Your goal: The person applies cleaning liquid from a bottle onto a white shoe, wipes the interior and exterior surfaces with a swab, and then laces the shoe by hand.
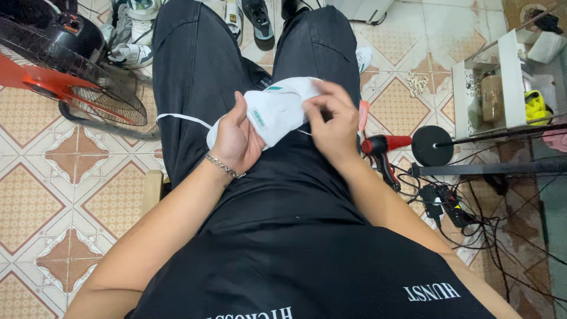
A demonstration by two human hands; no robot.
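Observation:
A white sneaker (277, 109) rests on my lap, over black trousers. My left hand (236, 139), with a silver bracelet at the wrist, grips its near side from the left. My right hand (333, 121) lies over the shoe's right side, fingers curled and pinching at its top. A white lace (183, 118) trails from the shoe to the left across my thigh.
A fan (65, 65) with red blades stands on the tiled floor at left. Several sneakers (136, 35) lie beyond my knees. At right are a red and black hair dryer (384, 147), a black lamp base (432, 146), tangled cables (466, 218) and a white shelf (508, 82).

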